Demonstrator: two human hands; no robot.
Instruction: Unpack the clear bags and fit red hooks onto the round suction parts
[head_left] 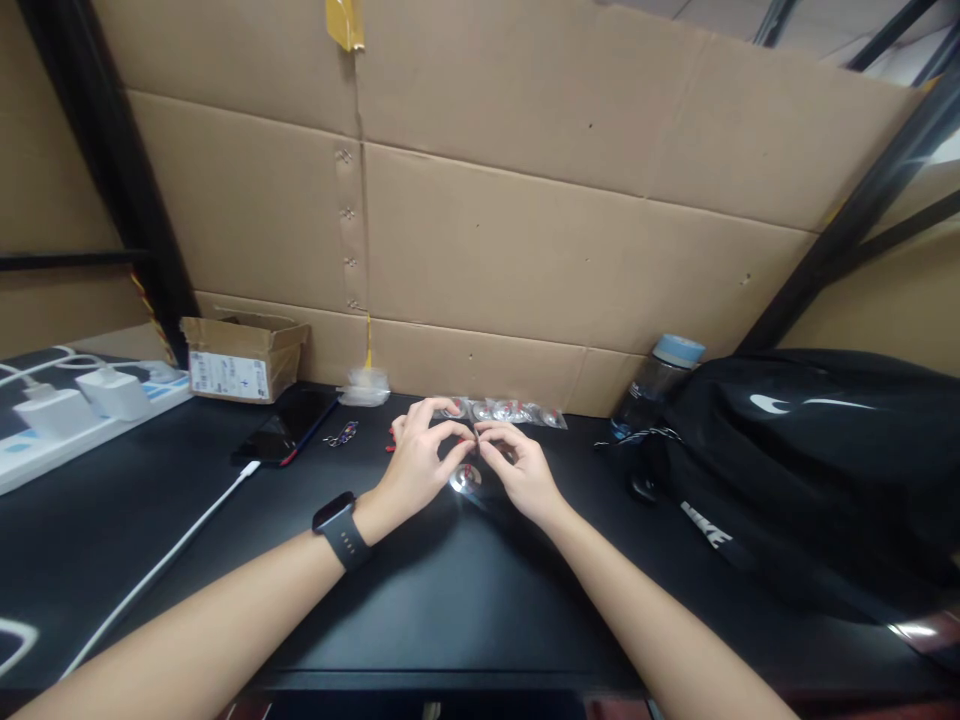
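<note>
My left hand and my right hand meet over the middle of the black table. Thumb and forefinger of each are pinched together on a small thin dark piece, mostly hidden by the fingertips, so its kind is unclear. On the table just below them lies a shiny round disc with a red mark. Behind the hands runs a row of small clear bags holding silvery round pieces with red parts. Something small and red shows beside the left hand.
At left are a power strip, an open cardboard box, a phone with a white cable, a small colourful trinket and clear plastic pieces. A bottle and a black backpack stand at right, before a cardboard wall.
</note>
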